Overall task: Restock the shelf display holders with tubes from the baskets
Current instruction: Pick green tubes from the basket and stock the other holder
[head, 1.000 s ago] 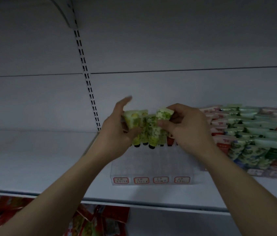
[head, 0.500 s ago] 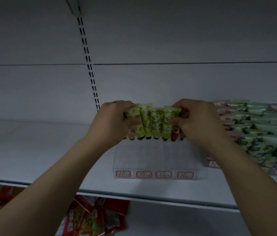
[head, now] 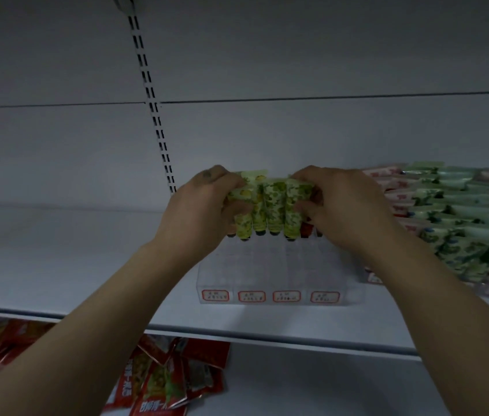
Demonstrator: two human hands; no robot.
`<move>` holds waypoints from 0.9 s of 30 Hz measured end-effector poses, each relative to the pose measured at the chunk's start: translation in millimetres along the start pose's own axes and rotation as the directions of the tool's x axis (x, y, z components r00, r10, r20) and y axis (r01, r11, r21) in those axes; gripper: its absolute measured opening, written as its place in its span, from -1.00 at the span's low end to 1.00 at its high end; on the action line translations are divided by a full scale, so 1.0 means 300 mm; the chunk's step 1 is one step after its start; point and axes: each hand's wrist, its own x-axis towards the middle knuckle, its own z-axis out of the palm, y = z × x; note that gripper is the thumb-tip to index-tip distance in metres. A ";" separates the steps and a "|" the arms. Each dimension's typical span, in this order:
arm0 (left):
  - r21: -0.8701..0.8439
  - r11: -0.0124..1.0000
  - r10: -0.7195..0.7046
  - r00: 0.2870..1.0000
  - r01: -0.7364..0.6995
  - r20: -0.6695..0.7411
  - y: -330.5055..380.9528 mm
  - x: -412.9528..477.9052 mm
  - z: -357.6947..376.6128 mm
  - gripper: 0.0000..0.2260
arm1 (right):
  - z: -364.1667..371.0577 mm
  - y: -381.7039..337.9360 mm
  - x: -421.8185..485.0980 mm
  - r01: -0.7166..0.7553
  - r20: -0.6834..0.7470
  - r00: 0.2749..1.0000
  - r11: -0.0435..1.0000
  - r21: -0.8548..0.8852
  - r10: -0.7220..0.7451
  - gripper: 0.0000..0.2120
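Several green tubes (head: 268, 205) with fruit prints and black caps stand side by side, caps down, at the back of a clear display holder (head: 270, 274) on the white shelf (head: 57, 259). My left hand (head: 204, 205) grips the row from its left end, fingers curled over the tube tops. My right hand (head: 342, 205) grips it from the right end. Red-capped tubes (head: 306, 229) show just behind my right thumb. The holder's front slots, marked with red-framed labels (head: 270, 296), hold nothing.
A second holder packed with green and red tubes (head: 459, 223) fills the shelf to the right. A slotted upright (head: 153, 115) runs down the back wall. Red snack packets (head: 165, 379) lie on the shelf below. The shelf's left part is bare.
Both hands have lowered the row of green tubes toward the back of the clear holder and closed in on its ends; my left fingers, earlier spread, now curl over the tubes.
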 end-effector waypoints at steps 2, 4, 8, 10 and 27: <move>0.028 0.999 0.035 0.998 -0.033 -0.049 0.001 0.002 0.013 -0.73 | 0.006 0.001 0.007 0.018 0.015 1.000 0.997 -0.068 -0.017 -0.70; 0.064 0.998 0.035 0.996 -0.030 -0.084 -0.007 0.007 0.022 -0.80 | 0.010 0.001 0.011 0.027 0.020 0.999 0.996 -0.088 -0.026 -0.69; 0.102 0.995 -0.001 0.993 0.013 -0.117 0.003 0.017 0.031 -0.86 | 0.003 0.010 0.014 0.022 0.031 0.999 0.997 -0.076 -0.020 -0.66; 0.095 0.995 0.009 0.993 0.002 -0.119 0.037 0.016 0.043 -0.91 | 0.003 0.019 0.012 0.017 0.044 0.999 0.997 -0.074 -0.014 -0.64; 0.107 0.986 -0.127 0.991 0.131 -0.048 0.049 -0.037 0.035 -0.72 | -0.004 -0.007 -0.027 0.001 0.036 0.999 0.980 -0.201 0.007 -0.61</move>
